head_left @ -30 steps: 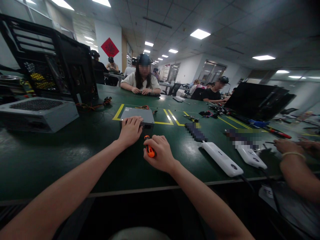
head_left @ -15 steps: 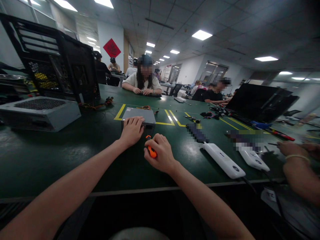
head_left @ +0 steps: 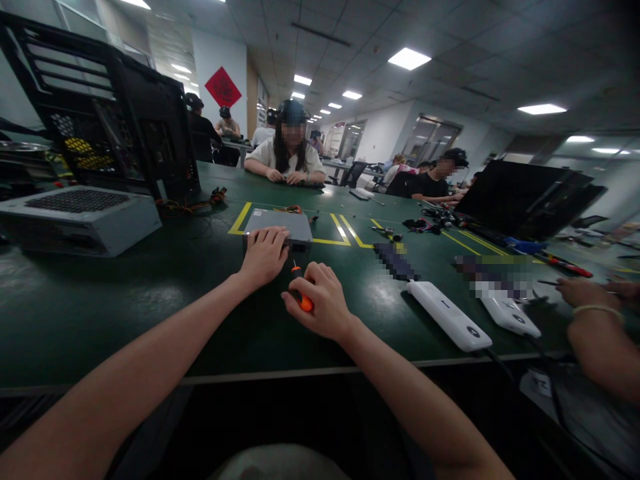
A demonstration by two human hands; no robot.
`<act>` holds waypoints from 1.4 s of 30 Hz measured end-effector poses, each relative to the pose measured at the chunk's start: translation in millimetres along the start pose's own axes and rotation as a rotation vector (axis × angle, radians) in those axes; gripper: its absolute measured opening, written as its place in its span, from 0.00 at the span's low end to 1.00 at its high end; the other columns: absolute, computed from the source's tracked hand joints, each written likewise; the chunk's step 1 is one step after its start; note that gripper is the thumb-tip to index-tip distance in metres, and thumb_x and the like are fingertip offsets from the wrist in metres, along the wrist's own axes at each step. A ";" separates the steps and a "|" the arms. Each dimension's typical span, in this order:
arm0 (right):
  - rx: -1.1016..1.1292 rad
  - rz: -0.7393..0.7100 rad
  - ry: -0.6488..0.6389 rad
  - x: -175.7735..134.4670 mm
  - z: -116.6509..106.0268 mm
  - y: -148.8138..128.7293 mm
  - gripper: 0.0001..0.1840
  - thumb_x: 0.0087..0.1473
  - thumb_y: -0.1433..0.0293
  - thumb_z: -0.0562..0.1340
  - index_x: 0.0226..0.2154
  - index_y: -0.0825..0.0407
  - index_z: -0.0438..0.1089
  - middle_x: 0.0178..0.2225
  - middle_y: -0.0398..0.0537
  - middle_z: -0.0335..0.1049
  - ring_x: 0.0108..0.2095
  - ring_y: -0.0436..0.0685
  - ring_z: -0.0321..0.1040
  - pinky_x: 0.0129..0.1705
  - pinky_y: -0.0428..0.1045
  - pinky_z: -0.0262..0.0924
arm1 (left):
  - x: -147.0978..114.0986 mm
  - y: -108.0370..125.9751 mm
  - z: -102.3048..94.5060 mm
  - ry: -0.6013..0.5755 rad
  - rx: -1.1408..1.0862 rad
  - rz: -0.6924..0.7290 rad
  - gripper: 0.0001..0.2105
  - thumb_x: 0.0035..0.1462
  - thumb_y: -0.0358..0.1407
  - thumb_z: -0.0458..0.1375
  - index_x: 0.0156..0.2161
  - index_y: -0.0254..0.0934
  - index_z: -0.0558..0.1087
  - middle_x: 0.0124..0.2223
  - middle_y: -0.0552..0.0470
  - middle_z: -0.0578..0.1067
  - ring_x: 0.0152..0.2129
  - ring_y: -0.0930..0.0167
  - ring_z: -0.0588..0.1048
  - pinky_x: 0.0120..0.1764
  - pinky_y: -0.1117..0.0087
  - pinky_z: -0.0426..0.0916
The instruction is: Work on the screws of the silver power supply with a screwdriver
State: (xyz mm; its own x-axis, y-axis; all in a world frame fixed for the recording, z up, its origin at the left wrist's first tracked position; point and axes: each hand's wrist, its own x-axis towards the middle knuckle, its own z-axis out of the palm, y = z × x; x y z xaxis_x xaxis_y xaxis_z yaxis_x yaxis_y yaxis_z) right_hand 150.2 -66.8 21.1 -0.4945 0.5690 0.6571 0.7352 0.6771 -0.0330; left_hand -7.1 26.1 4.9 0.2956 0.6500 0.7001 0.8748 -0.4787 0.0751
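A small grey computer power supply [head_left: 283, 222] lies on the green table in front of me. My left hand [head_left: 266, 253] grips its near left part, fingers over the top and thumb down at the front face. Close by on the right, my right hand [head_left: 320, 300] is wrapped around an orange and black screwdriver [head_left: 305, 301]. Its thin shaft points up toward the front face of the power supply, near the socket, and I cannot tell whether the tip touches. A few coloured cables [head_left: 293, 209] show behind the unit.
On the left stand a larger power supply [head_left: 90, 217] and an open black computer case [head_left: 115, 120]. Two white power banks [head_left: 447, 313] lie to the right, near a co-worker's hand [head_left: 583, 293]. Another person [head_left: 287, 157] sits opposite. A dark panel [head_left: 530, 200] stands far right.
The screwdriver's shaft now shows below the power supply's socket, and its handle has tilted slightly. My left hand stays on the power supply. The view has shifted a little.
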 end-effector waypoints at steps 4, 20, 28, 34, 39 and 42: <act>0.092 0.171 0.019 -1.9 2.4 0.5 0.14 0.56 0.62 0.52 0.40 0.53 0.62 0.27 0.45 0.64 0.27 0.52 0.59 0.33 0.48 0.52 | -0.2 -0.2 -0.3 -0.009 0.003 -0.001 0.16 0.58 0.35 0.45 0.50 0.37 0.64 0.54 0.45 0.66 0.51 0.61 0.62 0.52 0.57 0.52; 0.086 0.179 0.003 -2.4 2.4 0.2 0.14 0.56 0.63 0.51 0.40 0.53 0.62 0.24 0.41 0.62 0.24 0.50 0.58 0.30 0.46 0.50 | 0.4 -1.0 1.3 -0.003 0.014 0.002 0.16 0.59 0.35 0.45 0.51 0.37 0.64 0.54 0.45 0.67 0.50 0.61 0.62 0.51 0.57 0.52; -0.029 -0.003 -0.017 -0.4 2.5 -1.1 0.10 0.52 0.62 0.55 0.29 0.50 0.66 0.30 0.46 0.60 0.31 0.53 0.57 0.35 0.48 0.51 | 1.2 -0.9 3.6 0.019 0.000 -0.003 0.16 0.58 0.35 0.46 0.50 0.38 0.64 0.54 0.45 0.67 0.50 0.60 0.63 0.51 0.56 0.51; 0.068 0.149 -0.012 -1.8 3.2 1.3 0.12 0.53 0.64 0.53 0.39 0.53 0.62 0.26 0.42 0.63 0.26 0.50 0.58 0.33 0.47 0.52 | 1.0 -1.0 3.1 0.006 0.010 0.002 0.16 0.58 0.36 0.45 0.51 0.37 0.64 0.54 0.45 0.67 0.50 0.60 0.62 0.51 0.56 0.51; -0.012 -0.024 -0.075 -0.9 2.6 1.1 0.09 0.49 0.64 0.57 0.32 0.50 0.66 0.32 0.47 0.62 0.32 0.53 0.58 0.36 0.48 0.51 | 0.7 -1.4 2.8 0.008 0.005 0.001 0.16 0.58 0.36 0.46 0.50 0.37 0.64 0.54 0.45 0.67 0.50 0.61 0.62 0.51 0.56 0.51; 0.037 0.077 -0.038 -0.9 2.0 0.6 0.13 0.53 0.60 0.54 0.36 0.51 0.65 0.30 0.46 0.63 0.30 0.52 0.59 0.34 0.48 0.51 | 0.8 -1.5 3.0 0.006 0.005 0.002 0.16 0.58 0.36 0.45 0.50 0.36 0.64 0.54 0.44 0.67 0.50 0.60 0.62 0.51 0.56 0.51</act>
State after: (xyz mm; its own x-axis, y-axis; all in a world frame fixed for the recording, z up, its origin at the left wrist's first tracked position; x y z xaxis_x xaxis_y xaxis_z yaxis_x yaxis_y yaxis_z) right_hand 150.2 -66.0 19.0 -0.4547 0.6367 0.6228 0.7543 0.6471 -0.1108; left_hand -7.1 29.1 3.2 0.2947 0.6457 0.7045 0.8764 -0.4765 0.0701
